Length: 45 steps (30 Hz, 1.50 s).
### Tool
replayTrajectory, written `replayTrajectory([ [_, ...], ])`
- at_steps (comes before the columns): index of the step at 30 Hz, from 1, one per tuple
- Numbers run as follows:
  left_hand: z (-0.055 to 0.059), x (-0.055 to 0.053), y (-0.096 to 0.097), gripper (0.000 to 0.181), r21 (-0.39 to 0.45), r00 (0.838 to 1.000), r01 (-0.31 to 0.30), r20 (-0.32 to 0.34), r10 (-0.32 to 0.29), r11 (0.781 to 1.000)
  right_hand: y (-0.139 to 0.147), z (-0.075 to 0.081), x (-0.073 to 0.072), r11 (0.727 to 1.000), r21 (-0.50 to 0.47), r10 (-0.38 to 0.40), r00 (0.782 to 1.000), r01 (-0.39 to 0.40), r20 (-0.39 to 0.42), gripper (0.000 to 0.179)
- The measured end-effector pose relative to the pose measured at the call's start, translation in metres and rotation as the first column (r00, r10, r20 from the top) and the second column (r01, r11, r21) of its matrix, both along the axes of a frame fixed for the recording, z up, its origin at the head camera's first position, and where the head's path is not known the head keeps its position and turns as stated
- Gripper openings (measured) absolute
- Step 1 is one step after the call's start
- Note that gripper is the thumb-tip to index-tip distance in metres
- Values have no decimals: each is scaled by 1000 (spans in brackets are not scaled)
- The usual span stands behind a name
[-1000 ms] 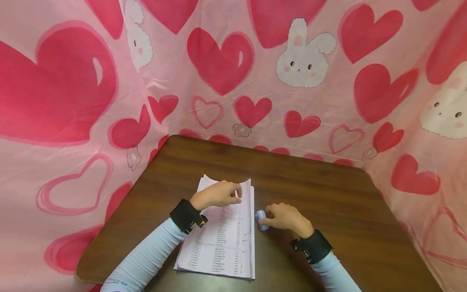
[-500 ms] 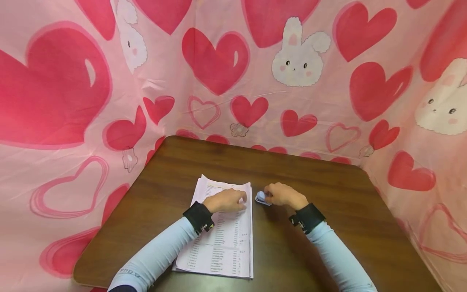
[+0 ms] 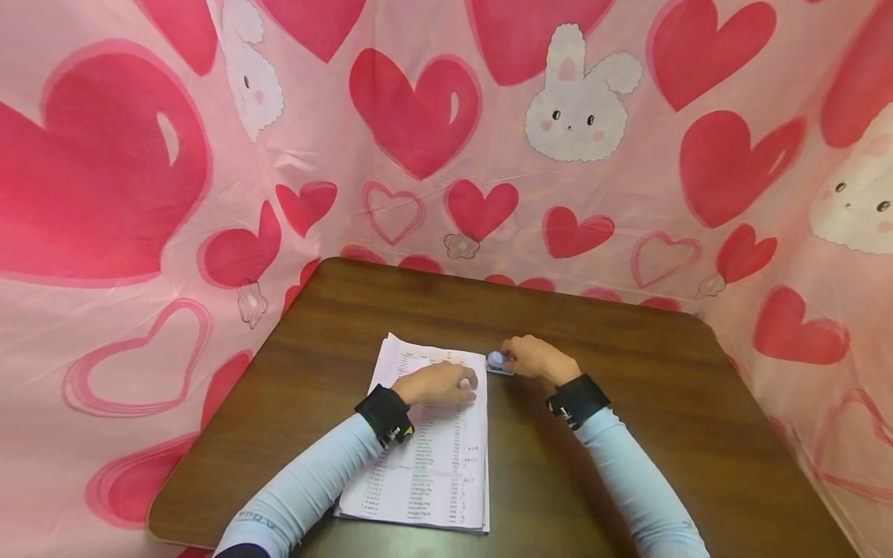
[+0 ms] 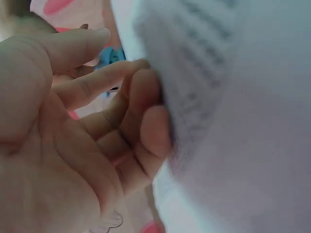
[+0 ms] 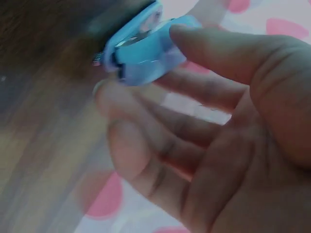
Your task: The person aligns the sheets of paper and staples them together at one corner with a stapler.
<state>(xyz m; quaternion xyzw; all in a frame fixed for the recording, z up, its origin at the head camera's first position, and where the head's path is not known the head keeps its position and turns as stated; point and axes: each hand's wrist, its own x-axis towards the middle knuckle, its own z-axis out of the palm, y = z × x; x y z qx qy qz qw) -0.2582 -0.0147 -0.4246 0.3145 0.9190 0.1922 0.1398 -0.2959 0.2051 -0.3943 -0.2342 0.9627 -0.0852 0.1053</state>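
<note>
A small light-blue stapler [image 3: 498, 362] is pinched between the thumb and fingers of my right hand [image 3: 536, 358], beside the top right corner of a stack of printed sheets [image 3: 418, 480]. In the right wrist view the stapler [image 5: 150, 53] lies under the thumb, while the lower fingers curl loosely below it. My left hand [image 3: 438, 383] is over the upper part of the stack, its fingers bent. The left wrist view has those fingertips [image 4: 155, 131] right at the printed paper [image 4: 204, 63], with nothing between them and the thumb.
The sheets lie on a brown wooden table [image 3: 628, 387] with rounded corners. A pink cloth backdrop [image 3: 391, 116] with hearts and rabbits surrounds it on the left, back and right. The sheets' top left corner curls up slightly.
The right hand has carried the stapler away from me along the stack's right side, up to the top right corner. The left hand has shifted slightly right and nearer me.
</note>
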Motion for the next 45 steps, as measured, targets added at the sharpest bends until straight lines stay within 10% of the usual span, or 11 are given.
replayTrajectory([
  [6,21,-18,-17,18,83,989,-107,-95,115,991,-11,1,31,967,-208,-165,983,144,-87,17],
  [11,29,-31,-55,30,16,921,-368,-129,367,930,-22,-18,45,916,-312,-235,968,252,91,19],
  [18,16,-30,-106,72,-112,800,-596,1,600,795,-28,-39,46,835,-420,-299,934,356,196,25],
  [24,12,-22,-124,66,-28,750,-633,225,622,773,-33,-40,42,799,-470,-298,926,374,231,32],
  [34,-9,-22,-127,35,159,753,-634,348,558,757,-37,-55,38,732,-533,-282,901,424,329,41],
  [41,-6,-23,-131,36,332,815,-572,339,471,750,-39,-58,39,694,-589,-284,909,414,305,50],
  [45,0,-21,-134,39,387,822,-564,350,449,730,-42,-56,42,660,-615,-347,901,431,259,45],
])
